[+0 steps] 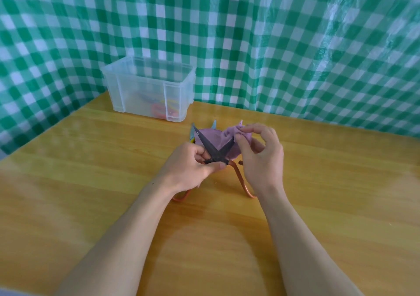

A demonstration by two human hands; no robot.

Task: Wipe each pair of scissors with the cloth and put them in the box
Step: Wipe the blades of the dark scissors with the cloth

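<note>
**Head view: open scissors being wiped with a purple cloth**

The person's left grip is closing around the scissors at the pivot, with the thumb pressing across the front and the fingers curling behind. The 2 dark blades are standing apart in an X shape, pointing away from the person. The copper-coloured handle loops are trailing back under both wrists. Whether the loops are touching the table cannot be told.

The right grip is pinching the purple cloth between thumb and forefinger against the tip of the right-hand blade. The remaining fingers are curling loosely above it. The rest of the cloth is bunching behind the blades and is filling the gap between them.

Some pale blue pointed tips are poking out from behind the cloth. They are too hidden to identify.

The clear plastic box is sitting without a lid at the far-left part of the table, well apart from both hands. Red, yellow and blue handles are showing through its wall, lying at the bottom.

A green-and-white checked sheet is hanging behind the table.
</note>
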